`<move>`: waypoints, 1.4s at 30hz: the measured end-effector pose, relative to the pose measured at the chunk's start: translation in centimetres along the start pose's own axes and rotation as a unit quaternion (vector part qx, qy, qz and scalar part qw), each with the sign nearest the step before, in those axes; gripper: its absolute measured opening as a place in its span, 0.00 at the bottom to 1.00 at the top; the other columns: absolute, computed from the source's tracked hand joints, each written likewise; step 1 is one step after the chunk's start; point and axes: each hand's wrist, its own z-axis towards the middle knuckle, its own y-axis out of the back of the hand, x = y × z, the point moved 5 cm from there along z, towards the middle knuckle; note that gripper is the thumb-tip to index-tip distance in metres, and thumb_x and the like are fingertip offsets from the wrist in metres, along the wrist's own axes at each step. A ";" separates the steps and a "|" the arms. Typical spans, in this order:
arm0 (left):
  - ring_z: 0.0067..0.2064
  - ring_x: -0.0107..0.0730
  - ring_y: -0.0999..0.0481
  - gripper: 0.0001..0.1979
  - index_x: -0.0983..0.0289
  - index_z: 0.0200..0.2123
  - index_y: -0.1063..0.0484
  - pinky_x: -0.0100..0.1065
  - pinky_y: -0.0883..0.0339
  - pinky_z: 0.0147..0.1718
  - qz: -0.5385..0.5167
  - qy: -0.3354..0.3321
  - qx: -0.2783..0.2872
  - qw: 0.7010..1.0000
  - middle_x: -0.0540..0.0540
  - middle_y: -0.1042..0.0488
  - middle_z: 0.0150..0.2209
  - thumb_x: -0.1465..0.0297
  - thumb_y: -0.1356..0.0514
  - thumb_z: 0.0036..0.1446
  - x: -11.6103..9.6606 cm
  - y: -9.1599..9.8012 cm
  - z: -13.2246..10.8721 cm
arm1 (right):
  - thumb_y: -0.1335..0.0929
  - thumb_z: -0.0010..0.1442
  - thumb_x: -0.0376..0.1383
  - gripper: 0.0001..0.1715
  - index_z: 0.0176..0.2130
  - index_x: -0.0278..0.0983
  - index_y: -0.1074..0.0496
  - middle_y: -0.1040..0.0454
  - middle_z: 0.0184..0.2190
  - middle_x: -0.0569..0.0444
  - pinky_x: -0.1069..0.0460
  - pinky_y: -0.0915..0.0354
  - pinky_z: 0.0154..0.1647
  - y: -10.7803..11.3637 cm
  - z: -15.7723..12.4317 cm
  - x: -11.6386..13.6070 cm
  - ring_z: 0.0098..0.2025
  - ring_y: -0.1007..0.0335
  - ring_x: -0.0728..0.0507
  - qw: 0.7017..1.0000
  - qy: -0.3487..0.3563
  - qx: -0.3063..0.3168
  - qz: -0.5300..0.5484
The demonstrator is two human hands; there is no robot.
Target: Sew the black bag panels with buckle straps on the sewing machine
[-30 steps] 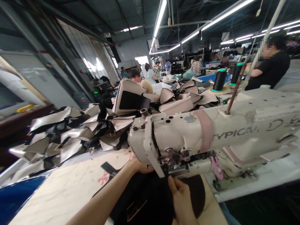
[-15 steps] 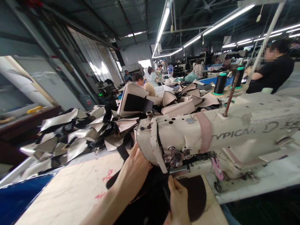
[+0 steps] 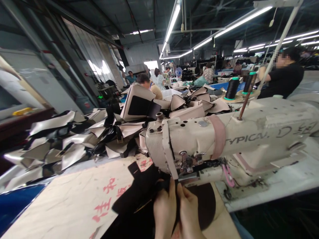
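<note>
A black bag piece (image 3: 134, 212) lies over the table below the head of a cream sewing machine (image 3: 189, 136). My left hand (image 3: 164, 205) has its fingers closed on the black piece, close under the needle area. Right beside it, my right hand (image 3: 188, 205) pinches the same piece along its edge. A rounded black flap (image 3: 205, 204) shows to the right of my right hand. The needle and presser foot are mostly hidden behind the machine head. A black strap end (image 3: 134, 169) points up at the left.
Beige and black bag pieces (image 3: 72, 146) are heaped behind the machine and to the left. Black thread cones (image 3: 231, 89) stand behind the machine arm. A pale board with red writing (image 3: 74, 196) covers the tabletop. Co-workers (image 3: 281, 74) are farther back.
My left hand has come back from behind the machine head to beside my right hand, now gripping the black piece. More of the piece shows at the left. The view has shifted slightly.
</note>
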 end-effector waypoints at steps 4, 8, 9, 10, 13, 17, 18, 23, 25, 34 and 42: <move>0.50 0.48 0.29 0.22 0.65 0.36 0.28 0.39 0.35 0.43 -0.055 0.109 0.011 0.992 0.60 0.23 0.39 0.56 0.55 0.59 1.7 0.8 0.7 | 0.30 0.44 0.55 0.30 0.29 0.29 0.24 0.26 0.25 0.49 0.51 0.37 0.37 0.2 0.2 -0.4 0.34 0.31 0.41 1.000 -0.003 -0.002 -0.013; 0.53 0.46 0.32 0.19 0.64 0.38 0.28 0.37 0.37 0.46 -0.062 0.108 0.026 0.992 0.60 0.24 0.43 0.59 0.53 0.58 1.8 1.0 1.5 | 0.30 0.44 0.54 0.30 0.34 0.30 0.24 0.24 0.29 0.48 0.51 0.36 0.38 -0.1 0.1 -0.4 0.36 0.30 0.40 0.999 -0.028 -0.008 0.043; 0.53 0.47 0.32 0.20 0.65 0.38 0.28 0.37 0.37 0.46 -0.057 0.120 0.028 0.991 0.61 0.24 0.43 0.58 0.54 0.59 1.8 1.0 1.6 | 0.29 0.44 0.54 0.30 0.34 0.30 0.24 0.24 0.30 0.47 0.51 0.36 0.39 -0.2 0.1 -0.3 0.37 0.30 0.40 0.998 -0.026 -0.010 0.049; 0.53 0.47 0.32 0.21 0.65 0.39 0.28 0.37 0.37 0.45 -0.053 0.137 0.030 0.989 0.62 0.24 0.43 0.58 0.54 0.58 1.8 1.0 1.6 | 0.29 0.44 0.54 0.30 0.34 0.30 0.23 0.24 0.30 0.47 0.51 0.36 0.40 -0.3 0.1 -0.1 0.37 0.30 0.39 0.999 -0.021 -0.013 0.047; 0.54 0.48 0.33 0.21 0.66 0.41 0.28 0.36 0.37 0.45 -0.043 0.179 0.024 0.983 0.64 0.26 0.46 0.58 0.53 0.58 1.7 1.0 1.5 | 0.29 0.43 0.54 0.30 0.31 0.30 0.23 0.24 0.29 0.47 0.52 0.36 0.38 -0.3 0.2 0.5 0.37 0.30 0.40 1.000 -0.011 -0.022 0.009; 0.50 0.49 0.29 0.22 0.67 0.37 0.27 0.36 0.36 0.41 -0.041 0.181 0.015 0.982 0.65 0.24 0.42 0.58 0.54 0.58 1.4 1.2 1.6 | 0.30 0.45 0.55 0.29 0.26 0.30 0.24 0.25 0.23 0.49 0.53 0.37 0.32 -0.1 0.4 0.5 0.30 0.31 0.43 0.999 -0.015 -0.024 -0.022; 0.49 0.50 0.28 0.22 0.67 0.36 0.27 0.36 0.35 0.40 -0.037 0.183 0.015 0.982 0.66 0.24 0.40 0.58 0.54 0.58 1.3 1.3 1.6 | 0.30 0.45 0.54 0.28 0.26 0.30 0.25 0.25 0.23 0.50 0.54 0.37 0.31 -0.2 0.5 0.5 0.29 0.31 0.43 1.000 -0.014 -0.021 -0.016; 0.48 0.49 0.27 0.22 0.68 0.34 0.26 0.34 0.35 0.38 -0.002 0.186 0.010 0.982 0.67 0.23 0.39 0.58 0.53 0.58 0.9 1.7 1.5 | 0.28 0.43 0.53 0.27 0.27 0.30 0.24 0.25 0.25 0.49 0.53 0.36 0.35 -0.1 0.7 -0.1 0.31 0.30 0.42 1.000 -0.018 -0.021 0.009; 0.47 0.48 0.27 0.22 0.67 0.35 0.26 0.34 0.36 0.38 0.007 0.183 0.012 0.983 0.66 0.24 0.40 0.58 0.54 0.58 0.7 1.8 1.5 | 0.28 0.41 0.53 0.27 0.27 0.30 0.24 0.24 0.25 0.49 0.53 0.36 0.36 -0.1 0.8 -0.2 0.32 0.30 0.42 0.999 -0.022 -0.025 0.019; 0.44 0.49 0.26 0.20 0.66 0.36 0.26 0.34 0.36 0.35 0.025 0.176 0.031 0.984 0.65 0.23 0.37 0.61 0.53 0.58 1.2 1.4 1.3 | 0.27 0.43 0.49 0.24 0.27 0.30 0.24 0.28 0.19 0.53 0.55 0.40 0.26 0.0 0.4 -0.4 0.24 0.34 0.46 0.997 -0.041 -0.007 0.057; 0.46 0.51 0.27 0.21 0.68 0.33 0.25 0.34 0.37 0.34 0.025 0.170 0.033 0.985 0.68 0.24 0.38 0.61 0.54 0.58 0.9 1.8 2.1 | 0.29 0.45 0.51 0.24 0.24 0.31 0.27 0.30 0.19 0.55 0.56 0.43 0.24 0.2 1.0 0.1 0.22 0.40 0.50 0.999 -0.005 0.030 0.016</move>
